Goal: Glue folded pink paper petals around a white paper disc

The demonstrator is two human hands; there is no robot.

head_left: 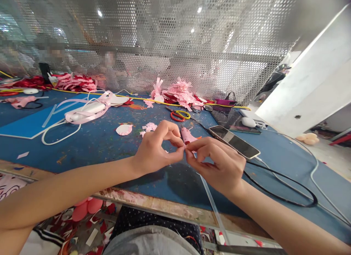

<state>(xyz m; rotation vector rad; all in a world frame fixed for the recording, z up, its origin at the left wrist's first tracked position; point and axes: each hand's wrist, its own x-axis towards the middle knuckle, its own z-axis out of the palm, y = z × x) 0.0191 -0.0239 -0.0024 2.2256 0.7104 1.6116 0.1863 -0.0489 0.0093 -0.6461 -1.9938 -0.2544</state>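
Note:
My left hand (160, 149) and my right hand (216, 160) meet fingertip to fingertip above the table. Each pinches with thumb and forefinger; what lies between them is too small to make out. Just behind the fingertips lies a pink tool that looks like a glue gun (188, 135), partly hidden by my right hand. A long clear stick (210, 196) runs from below my right hand over the table's front edge. Behind my left hand are pink fringed pieces (149, 127) and a pale pink disc (124, 129).
Red-and-yellow-handled scissors (180, 116), a phone (234, 141) with a cable and glasses (201, 108) lie around the hands. Stacked pink fringed pieces (179, 91) line the perforated metal screen (170, 39). A white cable with pink ribbon (102, 109) lies left, near a blue board (30, 121).

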